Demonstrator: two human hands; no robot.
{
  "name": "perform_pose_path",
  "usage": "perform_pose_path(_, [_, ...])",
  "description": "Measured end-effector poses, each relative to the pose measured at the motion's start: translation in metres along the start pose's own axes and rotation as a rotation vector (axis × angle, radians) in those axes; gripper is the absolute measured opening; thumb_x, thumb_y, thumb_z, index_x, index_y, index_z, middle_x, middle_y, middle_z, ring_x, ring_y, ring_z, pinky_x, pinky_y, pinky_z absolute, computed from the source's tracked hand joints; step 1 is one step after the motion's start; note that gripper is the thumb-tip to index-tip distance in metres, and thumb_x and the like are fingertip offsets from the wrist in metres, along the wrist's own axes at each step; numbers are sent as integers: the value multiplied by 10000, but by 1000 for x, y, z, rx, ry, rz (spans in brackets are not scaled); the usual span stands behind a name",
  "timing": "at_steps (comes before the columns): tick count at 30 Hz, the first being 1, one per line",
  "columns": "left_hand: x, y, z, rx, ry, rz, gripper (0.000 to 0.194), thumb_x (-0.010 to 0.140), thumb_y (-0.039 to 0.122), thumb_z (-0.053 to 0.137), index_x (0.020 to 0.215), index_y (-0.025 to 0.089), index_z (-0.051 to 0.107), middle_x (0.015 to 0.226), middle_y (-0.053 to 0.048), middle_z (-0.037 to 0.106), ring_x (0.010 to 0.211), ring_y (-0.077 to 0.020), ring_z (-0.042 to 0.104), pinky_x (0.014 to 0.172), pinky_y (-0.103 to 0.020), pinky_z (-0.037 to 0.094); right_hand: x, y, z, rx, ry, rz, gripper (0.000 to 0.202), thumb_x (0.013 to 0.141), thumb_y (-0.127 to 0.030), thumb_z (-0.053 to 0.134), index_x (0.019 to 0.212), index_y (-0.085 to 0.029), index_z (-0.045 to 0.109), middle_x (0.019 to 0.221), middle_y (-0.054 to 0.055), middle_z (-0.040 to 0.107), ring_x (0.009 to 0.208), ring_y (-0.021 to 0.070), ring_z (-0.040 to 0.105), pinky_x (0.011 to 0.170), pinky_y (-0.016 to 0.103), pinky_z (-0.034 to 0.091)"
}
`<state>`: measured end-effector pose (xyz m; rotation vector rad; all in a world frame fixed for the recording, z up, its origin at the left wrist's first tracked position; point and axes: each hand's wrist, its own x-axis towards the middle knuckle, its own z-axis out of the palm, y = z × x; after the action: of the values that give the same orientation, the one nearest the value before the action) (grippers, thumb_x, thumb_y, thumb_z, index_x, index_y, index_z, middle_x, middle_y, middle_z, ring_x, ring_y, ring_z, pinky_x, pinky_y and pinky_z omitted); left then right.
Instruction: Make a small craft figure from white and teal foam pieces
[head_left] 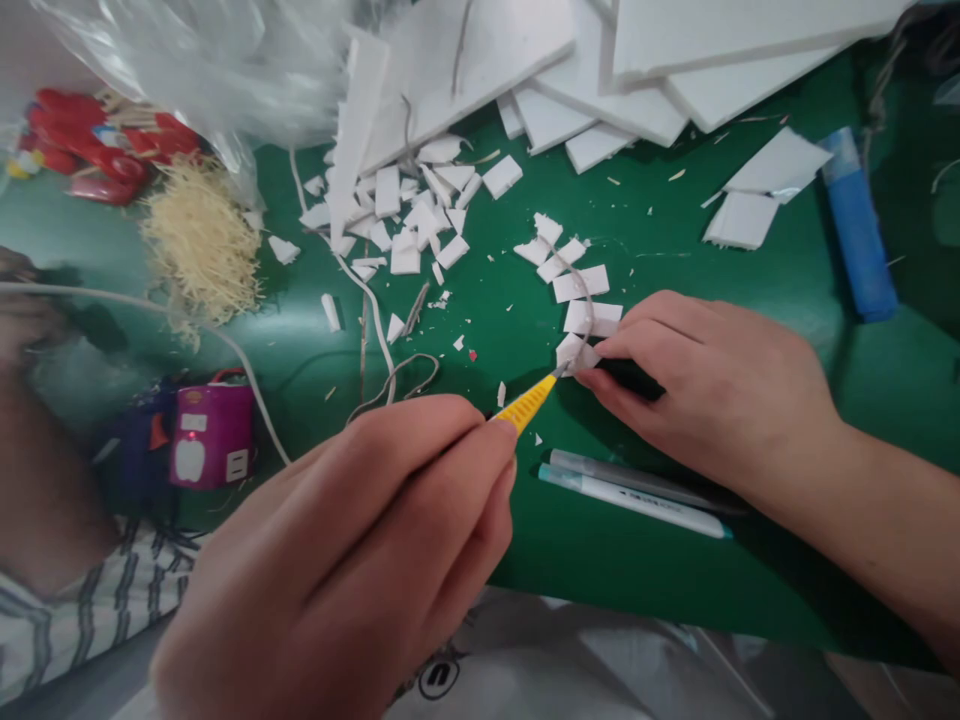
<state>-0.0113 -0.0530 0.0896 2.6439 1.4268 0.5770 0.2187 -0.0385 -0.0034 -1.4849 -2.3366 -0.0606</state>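
My left hand (360, 560) is closed around yellow tweezers (529, 403), with ridged sides and a thin metal tip. The tip touches the lowest white foam piece (571, 352) in a curved row. Thumb and forefinger of my right hand (697, 380) pinch that same piece from the right. A thin grey cord (587, 290) runs over the row of small foam pieces (581, 284), which lie on the green table (480, 330). How the cord is fixed to the pinched piece is too small to tell.
Loose foam bits (406, 250) and large foam sheets (465, 70) lie at the back. Two pens (637, 500) lie near the front edge. A blue cutter (859, 230) is at right. At left are wooden sticks (201, 235), a purple box (212, 435) and another person's arm (45, 470).
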Motion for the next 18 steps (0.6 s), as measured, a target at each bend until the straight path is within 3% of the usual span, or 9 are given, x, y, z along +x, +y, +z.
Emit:
perform_pose_path(2, [2, -5, -2, 5, -10, 27, 113, 893, 127, 755, 979, 200, 761, 922, 48, 818, 780, -143, 774, 689, -266, 610, 0, 0, 0, 13, 7, 1, 305, 980, -371, 567, 748, -200, 664, 782, 67, 693, 646, 163, 576, 547, 330, 329])
perform_pose_path(4, [0, -7, -4, -22, -111, 188, 190, 870, 129, 772, 1032, 228, 755, 945, 78, 816, 767, -119, 768, 634, -213, 606, 0, 0, -1, 34, -5, 9, 302, 980, -370, 568, 752, -201, 670, 783, 66, 692, 649, 163, 577, 549, 332, 325])
perform_pose_path(5, [-2, -5, -4, -43, -128, 205, 198, 872, 135, 773, 1031, 251, 752, 941, 93, 812, 781, -124, 765, 629, -215, 607, 1, 1, -1, 44, -14, 13, 301, 980, -373, 568, 756, -202, 674, 784, 65, 692, 651, 164, 577, 550, 333, 323])
perform_pose_path(6, [-4, -2, -2, -68, -160, 163, 181, 907, 145, 735, 1045, 263, 745, 963, 83, 810, 834, -145, 767, 657, -235, 616, 1, 1, -1, 49, -22, 17, 300, 980, -377, 567, 762, -203, 678, 787, 64, 694, 655, 166, 578, 551, 332, 323])
perform_pose_path(9, [-11, 17, 5, -154, -55, -240, 102, 996, 219, 629, 987, 268, 718, 900, 35, 782, 811, -176, 726, 668, -311, 593, 1, 2, -1, 42, -8, 5, 298, 979, -382, 569, 774, -199, 685, 785, 61, 698, 651, 169, 581, 547, 329, 329])
perform_pose_path(12, [-13, 30, 13, -209, -21, -394, 111, 986, 233, 636, 908, 277, 700, 737, 30, 702, 712, -172, 656, 653, -323, 557, 0, 2, 1, 20, 24, -17, 305, 977, -380, 575, 764, -189, 680, 772, 64, 695, 637, 170, 581, 536, 329, 336])
perform_pose_path(14, [-11, 28, 15, -230, -14, -394, 111, 986, 232, 630, 908, 275, 698, 688, 29, 657, 665, -168, 616, 645, -326, 542, 0, 2, 1, 14, 31, -22, 303, 976, -382, 578, 766, -189, 678, 778, 65, 698, 636, 171, 583, 535, 329, 345])
perform_pose_path(18, [-5, 17, 10, -276, -117, -217, 103, 973, 239, 633, 894, 271, 691, 616, 37, 586, 554, -157, 533, 549, -326, 491, -2, 2, 1, 27, 27, -23, 281, 972, -378, 586, 783, -193, 680, 791, 64, 702, 646, 171, 590, 544, 331, 355])
